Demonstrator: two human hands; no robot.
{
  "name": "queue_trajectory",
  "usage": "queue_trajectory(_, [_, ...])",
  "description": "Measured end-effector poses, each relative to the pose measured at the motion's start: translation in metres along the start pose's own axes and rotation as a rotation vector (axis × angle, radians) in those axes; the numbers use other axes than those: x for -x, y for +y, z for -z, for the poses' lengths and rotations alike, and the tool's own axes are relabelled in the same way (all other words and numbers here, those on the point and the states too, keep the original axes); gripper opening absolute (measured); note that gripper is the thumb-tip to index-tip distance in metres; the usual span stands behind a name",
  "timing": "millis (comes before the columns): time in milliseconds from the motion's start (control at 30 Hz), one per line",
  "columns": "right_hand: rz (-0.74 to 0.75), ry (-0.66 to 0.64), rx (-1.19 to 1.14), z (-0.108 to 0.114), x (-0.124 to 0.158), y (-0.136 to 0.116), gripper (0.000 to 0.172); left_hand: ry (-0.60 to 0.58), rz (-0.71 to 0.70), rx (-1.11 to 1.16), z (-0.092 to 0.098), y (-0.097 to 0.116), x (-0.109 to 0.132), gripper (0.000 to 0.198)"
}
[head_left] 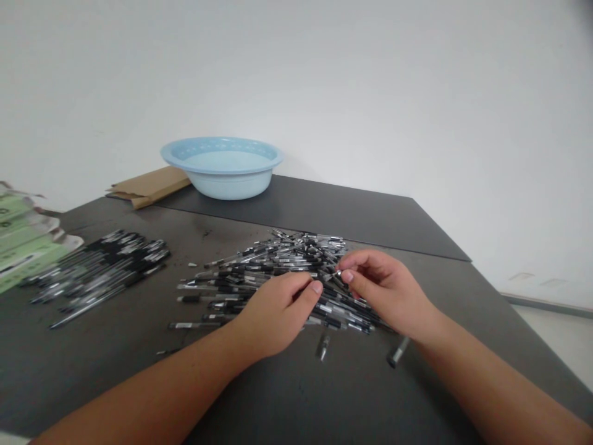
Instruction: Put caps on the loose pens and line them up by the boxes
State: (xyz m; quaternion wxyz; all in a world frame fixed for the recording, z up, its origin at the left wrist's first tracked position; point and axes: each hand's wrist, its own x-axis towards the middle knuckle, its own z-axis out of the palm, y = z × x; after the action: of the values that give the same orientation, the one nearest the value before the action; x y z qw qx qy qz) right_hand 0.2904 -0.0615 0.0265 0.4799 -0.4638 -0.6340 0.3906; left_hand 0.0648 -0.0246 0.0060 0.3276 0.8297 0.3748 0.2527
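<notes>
A large heap of clear-and-black pens (278,253) lies loose in front of me, pointing in many directions. My left hand (275,315) is closed over the heap's near side, thumb against fingers, on what looks like a pen mostly hidden by the hand. To its right, my right hand (389,293) pinches a small shiny pen tip (340,272) between thumb and forefinger. The two hands are close together but apart. Below them on the table lie a short clear pen piece (323,347) and a black-ended pen piece (397,353), partly under my right wrist.
Left of the heap, several pens (111,266) lie roughly parallel beside green boxes (30,247). A light blue basin (227,185) stands at the back by the white wall, next to folded brown cardboard (152,183). The dark table (463,309) has its right edge in view.
</notes>
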Motion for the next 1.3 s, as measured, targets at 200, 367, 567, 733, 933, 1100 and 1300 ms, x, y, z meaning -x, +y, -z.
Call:
queue_trajectory(200, [0.098,-0.006,0.143,0.002,0.001,0.001,0.008,-0.017,-0.008,-0.057,0.0,-0.002,0.0,0.04])
queue_trajectory(367, [0.293,-0.114,0.454,0.012,-0.001,-0.005,0.012,-0.001,-0.018,-0.173,0.0,-0.003,0.001,0.04])
queue_trajectory(567, [0.397,-0.195,0.622,0.02,-0.002,-0.007,0.016,-0.018,-0.011,-0.234,0.001,-0.003,0.001,0.038])
queue_trajectory(733, [0.377,-0.203,0.608,0.02,-0.003,-0.005,0.014,-0.016,-0.014,-0.269,0.001,-0.002,0.002,0.038])
queue_trajectory(933, [0.337,-0.207,0.551,0.019,-0.001,-0.004,0.013,-0.016,-0.015,-0.283,0.001,-0.002,0.002,0.039])
queue_trajectory(1100, [0.354,-0.225,0.609,0.018,-0.001,-0.005,0.014,-0.012,-0.024,-0.293,0.0,-0.002,0.002,0.038])
queue_trajectory(1300, [0.349,-0.229,0.618,0.011,0.0,-0.003,0.013,-0.009,-0.039,-0.296,-0.001,-0.003,0.003,0.037])
